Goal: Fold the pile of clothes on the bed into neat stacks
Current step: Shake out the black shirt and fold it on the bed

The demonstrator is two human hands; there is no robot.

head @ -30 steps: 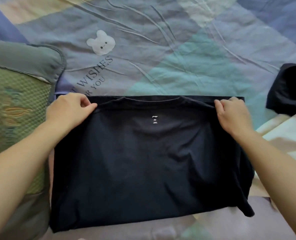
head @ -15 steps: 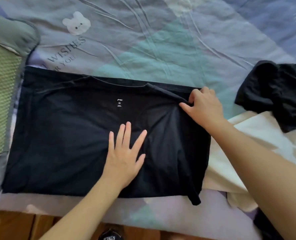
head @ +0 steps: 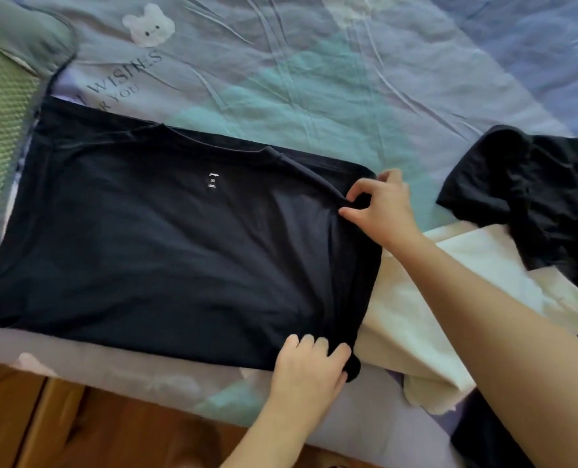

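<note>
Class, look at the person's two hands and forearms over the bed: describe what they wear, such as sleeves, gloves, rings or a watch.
Both the left hand and the right hand are bare, with no gloves. No ring, watch or bracelet shows. Both forearms are uncovered as far as the picture reaches, so no sleeve is visible.

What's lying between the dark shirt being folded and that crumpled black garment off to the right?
In the head view, a cream-coloured cloth and bare bedsheet lie between the dark shirt and the crumpled black garment.
</note>
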